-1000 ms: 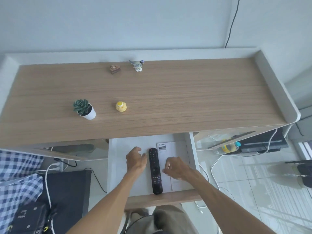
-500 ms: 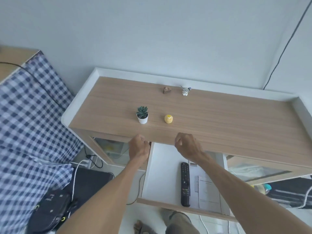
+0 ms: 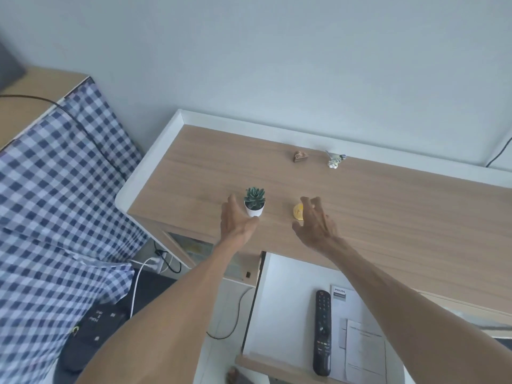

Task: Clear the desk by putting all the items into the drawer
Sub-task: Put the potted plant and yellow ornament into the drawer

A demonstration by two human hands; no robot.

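Nearest, the open drawer (image 3: 279,314) already holds a remote (image 3: 322,332) and papers (image 3: 363,347). Above it, the left hand (image 3: 235,221) cups open against the plant pot (image 3: 254,203); the right hand (image 3: 314,221), fingers spread, hovers over the yellow cupcake (image 3: 298,211), gripping nothing. A hasty grab could tip the pot. Farther back on the wooden desk (image 3: 388,217), a cake slice (image 3: 299,156) and bird (image 3: 334,159) sit near the pale wall.

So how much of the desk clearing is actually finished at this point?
The drawer is open, with a remote and papers lying in it. In hand: the left hand is open at the small potted plant, and the right hand is open over the yellow item; neither is lifted yet. Left: those two, plus the brown piece and bird figurine.
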